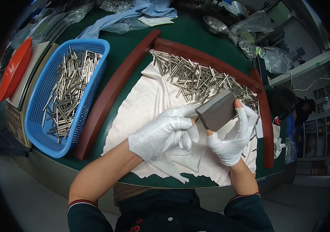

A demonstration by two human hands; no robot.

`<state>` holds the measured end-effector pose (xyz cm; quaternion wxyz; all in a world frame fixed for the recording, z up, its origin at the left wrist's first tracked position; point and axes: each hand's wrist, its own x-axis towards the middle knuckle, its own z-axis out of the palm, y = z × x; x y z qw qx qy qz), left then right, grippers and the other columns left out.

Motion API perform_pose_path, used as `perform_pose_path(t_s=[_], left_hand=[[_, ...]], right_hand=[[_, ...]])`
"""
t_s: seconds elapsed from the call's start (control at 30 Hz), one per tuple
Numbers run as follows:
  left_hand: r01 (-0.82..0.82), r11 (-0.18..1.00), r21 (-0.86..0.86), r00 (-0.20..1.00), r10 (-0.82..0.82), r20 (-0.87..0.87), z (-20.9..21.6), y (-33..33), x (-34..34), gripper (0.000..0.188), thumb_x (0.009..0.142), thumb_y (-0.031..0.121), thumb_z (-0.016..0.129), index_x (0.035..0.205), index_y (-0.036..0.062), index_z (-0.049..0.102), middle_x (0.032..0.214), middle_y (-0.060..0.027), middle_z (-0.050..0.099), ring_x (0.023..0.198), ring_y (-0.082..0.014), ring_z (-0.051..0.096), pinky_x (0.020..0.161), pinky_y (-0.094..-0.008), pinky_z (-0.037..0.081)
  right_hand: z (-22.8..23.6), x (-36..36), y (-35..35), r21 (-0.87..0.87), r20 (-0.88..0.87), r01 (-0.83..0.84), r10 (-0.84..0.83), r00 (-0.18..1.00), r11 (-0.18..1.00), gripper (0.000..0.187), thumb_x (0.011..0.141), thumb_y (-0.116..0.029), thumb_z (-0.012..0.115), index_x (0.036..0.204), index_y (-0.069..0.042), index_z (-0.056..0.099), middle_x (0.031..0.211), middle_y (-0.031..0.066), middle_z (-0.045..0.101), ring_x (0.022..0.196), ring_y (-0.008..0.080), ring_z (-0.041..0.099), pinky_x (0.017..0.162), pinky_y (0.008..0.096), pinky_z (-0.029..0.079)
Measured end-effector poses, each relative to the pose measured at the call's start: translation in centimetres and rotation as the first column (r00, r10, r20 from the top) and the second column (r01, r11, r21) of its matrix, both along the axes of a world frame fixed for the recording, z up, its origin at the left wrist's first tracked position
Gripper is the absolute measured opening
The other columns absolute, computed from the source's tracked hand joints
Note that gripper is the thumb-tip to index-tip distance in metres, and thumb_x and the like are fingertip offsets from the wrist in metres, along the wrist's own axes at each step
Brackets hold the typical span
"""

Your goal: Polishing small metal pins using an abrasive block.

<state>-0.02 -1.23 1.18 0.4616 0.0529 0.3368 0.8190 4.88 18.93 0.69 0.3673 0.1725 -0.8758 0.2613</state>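
"Grey block, flat and rectangular: where is it?"

"Held up at a tilt over a pale pink cloth, in front of a loose heap of shiny metal rods."

"How is it gripped?"

"By the right hand, in a white glove with bare fingertips: the thumb presses the lower edge, a finger the upper right corner, pinching the block between them."

"And the left hand?"

"Gloved too, its thumb and forefinger close together just beside the block's left end. I cannot tell whether they pinch anything."

"What surrounds the cloth?"

"Reddish-brown bars on three sides, on a green table. To the left stands a blue plastic basket, with more rods inside."
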Motion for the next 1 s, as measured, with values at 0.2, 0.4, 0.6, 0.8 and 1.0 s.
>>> perform_pose_path(t_s=[0.2,0.4,0.6,0.8,1.0], left_hand=[[0.055,0.997,0.049,0.998,-0.054,-0.024,0.6,-0.1,-0.2,0.05,0.088,0.016,0.054,0.131,-0.004,0.037,0.072,-0.0097,0.06,0.052,-0.0092,0.056,0.045,-0.0176,0.044],[0.001,1.0,-0.004,0.992,-0.001,-0.125,1.0,-0.1,-0.3,0.053,0.087,0.011,0.053,0.134,-0.0047,0.033,0.084,-0.0134,0.063,0.051,-0.0096,0.056,0.045,-0.0185,0.045],[-0.002,0.999,-0.047,0.993,-0.004,-0.119,0.8,0.2,0.0,0.045,0.086,0.008,0.051,0.127,-0.0064,0.041,0.085,-0.0123,0.063,0.052,-0.0107,0.058,0.043,-0.0205,0.046],[0.04,0.999,-0.037,0.994,-0.043,-0.095,0.2,0.3,0.0,0.035,0.086,0.008,0.054,0.117,-0.0073,0.047,0.084,-0.0124,0.064,0.052,-0.0117,0.058,0.044,-0.0201,0.046],[0.088,0.995,-0.04,0.992,-0.092,-0.088,-0.2,0.5,0.5,0.023,0.087,0.009,0.056,0.106,-0.003,0.057,0.075,-0.0107,0.063,0.054,-0.0111,0.057,0.047,-0.0224,0.044]], right_hand=[[0.1,0.0,-0.3,-0.002,0.028,-0.013,0.013,1.0,1.0,0.085,0.055,-0.02,0.079,0.13,0.002,0.045,0.114,0.0155,0.043,0.102,0.0263,0.048,0.083,0.035,0.045],[0.5,-0.5,-1.1,0.019,-0.003,-0.002,0.002,1.0,1.0,0.085,0.057,-0.019,0.081,0.13,0.002,0.044,0.113,0.015,0.043,0.102,0.0257,0.048,0.082,0.035,0.046],[0.4,0.0,-1.0,-0.016,0.023,-0.024,0.025,0.999,1.0,0.085,0.059,-0.022,0.082,0.131,0.002,0.043,0.113,0.0146,0.042,0.101,0.0256,0.049,0.082,0.0344,0.046],[0.3,-0.1,-0.8,-0.019,-0.008,-0.043,0.043,0.999,0.999,0.087,0.059,-0.024,0.083,0.131,0.001,0.043,0.115,0.0148,0.042,0.102,0.026,0.049,0.083,0.0348,0.045],[0.3,-0.3,-0.7,-0.004,-0.026,-0.031,0.03,0.999,1.0,0.088,0.059,-0.028,0.083,0.131,0.002,0.043,0.115,0.0149,0.042,0.101,0.0259,0.049,0.084,0.0349,0.045]])
